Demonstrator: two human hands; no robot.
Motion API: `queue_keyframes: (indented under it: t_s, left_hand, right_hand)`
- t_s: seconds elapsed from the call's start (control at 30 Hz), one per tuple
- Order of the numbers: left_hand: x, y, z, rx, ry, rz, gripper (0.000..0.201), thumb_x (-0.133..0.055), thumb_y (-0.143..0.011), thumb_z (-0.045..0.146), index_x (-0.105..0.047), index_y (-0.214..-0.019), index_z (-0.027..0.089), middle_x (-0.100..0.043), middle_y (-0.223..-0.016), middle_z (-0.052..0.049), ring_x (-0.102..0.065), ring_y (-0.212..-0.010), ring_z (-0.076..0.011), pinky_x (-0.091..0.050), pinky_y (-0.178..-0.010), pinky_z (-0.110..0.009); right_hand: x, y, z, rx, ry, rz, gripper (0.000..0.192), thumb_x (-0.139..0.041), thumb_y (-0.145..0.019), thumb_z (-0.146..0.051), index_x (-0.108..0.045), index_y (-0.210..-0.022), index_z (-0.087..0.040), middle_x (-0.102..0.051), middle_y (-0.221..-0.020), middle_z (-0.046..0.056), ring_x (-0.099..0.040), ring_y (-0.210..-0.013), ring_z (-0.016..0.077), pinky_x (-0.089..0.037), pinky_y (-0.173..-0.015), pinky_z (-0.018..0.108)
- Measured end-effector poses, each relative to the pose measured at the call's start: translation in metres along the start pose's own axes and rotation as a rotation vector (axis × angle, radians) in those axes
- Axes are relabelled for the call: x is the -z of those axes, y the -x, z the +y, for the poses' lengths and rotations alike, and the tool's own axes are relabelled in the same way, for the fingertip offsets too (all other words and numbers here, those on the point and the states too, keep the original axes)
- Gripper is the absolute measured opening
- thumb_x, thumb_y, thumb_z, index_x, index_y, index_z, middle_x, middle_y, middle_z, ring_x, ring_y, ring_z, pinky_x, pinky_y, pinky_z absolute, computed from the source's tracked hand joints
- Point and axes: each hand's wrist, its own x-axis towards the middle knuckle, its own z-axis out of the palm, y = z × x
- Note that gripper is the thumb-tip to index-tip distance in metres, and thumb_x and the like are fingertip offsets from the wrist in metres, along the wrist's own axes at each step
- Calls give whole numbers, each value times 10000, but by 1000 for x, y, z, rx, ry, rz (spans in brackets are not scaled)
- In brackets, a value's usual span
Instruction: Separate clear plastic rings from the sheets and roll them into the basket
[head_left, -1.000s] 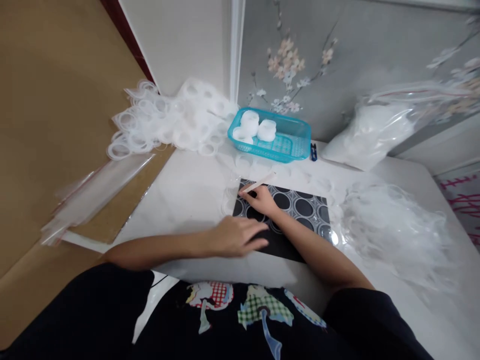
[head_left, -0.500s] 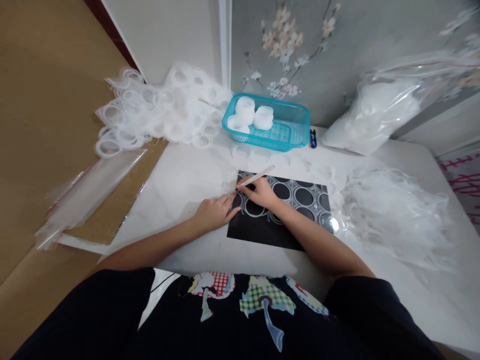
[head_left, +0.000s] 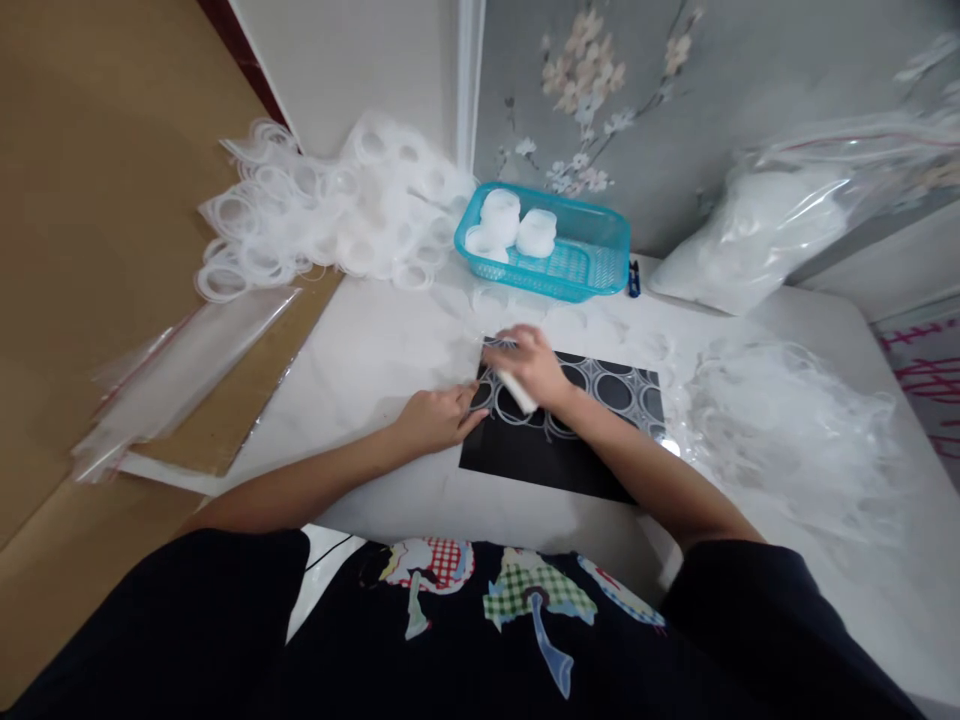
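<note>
A black sheet (head_left: 510, 455) lies on the white table, with a clear plastic film (head_left: 611, 392) patterned with rows of white-edged circles over its upper part. My left hand (head_left: 437, 418) lies at the sheet's left edge, thumb and fingers stretched out, fingertips touching the film's border. Above the sheet's upper left part, my right hand (head_left: 536, 365) is closed around a thin white stick (head_left: 517, 391); its fingers are smeared by motion. The stick slants under the palm, and its far end is hidden by the hand.
A blue basket (head_left: 577, 290) holds stacks of white discs. Left of it are heaped ring-hole plastic scraps (head_left: 337, 215), with flat plastic bags (head_left: 195, 370) in front. A tangled film pile (head_left: 795, 440), a filled clear bag (head_left: 750, 235) and a small dark blue tool (head_left: 634, 279) are on the right.
My right hand has lifted and turned, and the stick has swung from pointing up-right to slanting down-right under the palm. My left hand stays at the sheet's left edge.
</note>
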Motion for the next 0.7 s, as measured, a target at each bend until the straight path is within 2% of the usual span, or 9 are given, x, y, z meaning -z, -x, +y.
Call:
queue_keyframes:
  t_s: [0.1, 0.13, 0.17, 0.23, 0.3, 0.4, 0.47, 0.57, 0.7]
  left_hand:
    - [-1, 2, -4, -7, 43, 47, 586, -317, -999, 559, -554, -1340, 146, -685, -1164, -146, -693, -815, -224, -451, -583, -269]
    - [-2, 3, -5, -15, 63, 74, 576, -327, -996, 562, -569, -1321, 152, -688, -1158, -138, -693, -829, -218, -453, -593, -263]
    - [-2, 3, -6, -27, 76, 106, 570, -333, -994, 565, -585, -1299, 154, -696, -1137, -132, -692, -829, -212, -454, -594, -261]
    - [-2, 4, -6, -69, 75, 186, 551, -350, -992, 559, -616, -1250, 152, -711, -1063, -116, -684, -787, -201, -447, -569, -262]
    - [-1, 2, -3, -140, 53, 275, 497, -393, -989, 524, -632, -1216, 153, -711, -1002, -100, -667, -768, -201, -435, -543, -266]
    - [4, -7, 0, -244, 75, 398, 376, -469, -977, 447, -651, -1131, 156, -693, -1004, -89, -640, -857, -213, -461, -592, -274]
    - [7, -19, -2, -231, 131, 451, 313, -506, -964, 403, -650, -1064, 144, -677, -1009, -95, -622, -893, -220, -495, -697, -307]
    - [11, -43, -13, -108, 248, 455, 275, -570, -929, 323, -605, -1116, 125, -664, -970, -88, -618, -883, -215, -502, -801, -340]
    - [10, -72, -27, -9, 413, 314, 315, -650, -870, 257, -610, -1174, 183, -674, -958, -37, -637, -870, -183, -494, -785, -287]
  right_hand:
    - [16, -9, 13, -363, 68, 435, 342, -375, -1006, -275, -710, -996, -209, -698, -964, 95, -588, -1055, 269, -419, -966, 516]
    - [22, -6, 12, -423, 59, 497, 333, -394, -999, -301, -713, -990, -207, -695, -967, 100, -592, -1039, 269, -431, -952, 508]
    - [26, 0, 9, -443, 26, 489, 305, -437, -983, -328, -718, -974, -209, -698, -960, 99, -599, -1020, 267, -447, -935, 490]
    - [32, 17, -1, -452, -99, 362, 253, -531, -939, -368, -730, -920, -213, -714, -923, 83, -621, -970, 257, -485, -881, 436]
    - [34, 35, -12, -537, -266, 261, 256, -557, -924, -388, -732, -880, -206, -728, -899, 65, -649, -916, 241, -505, -825, 385]
    - [35, 48, -20, -693, -509, 248, 285, -573, -907, -424, -723, -864, -184, -730, -867, 46, -663, -811, 207, -504, -742, 328]
    - [35, 46, -22, -737, -641, 236, 296, -612, -873, -455, -718, -869, -179, -712, -782, 28, -644, -726, 184, -492, -679, 302]
    - [37, 36, -25, -739, -774, 225, 310, -651, -836, -490, -721, -855, -189, -703, -762, 18, -638, -722, 176, -494, -673, 293]
    - [37, 21, -31, -709, -863, 255, 298, -667, -820, -503, -726, -816, -212, -726, -856, 25, -663, -813, 190, -516, -761, 317]
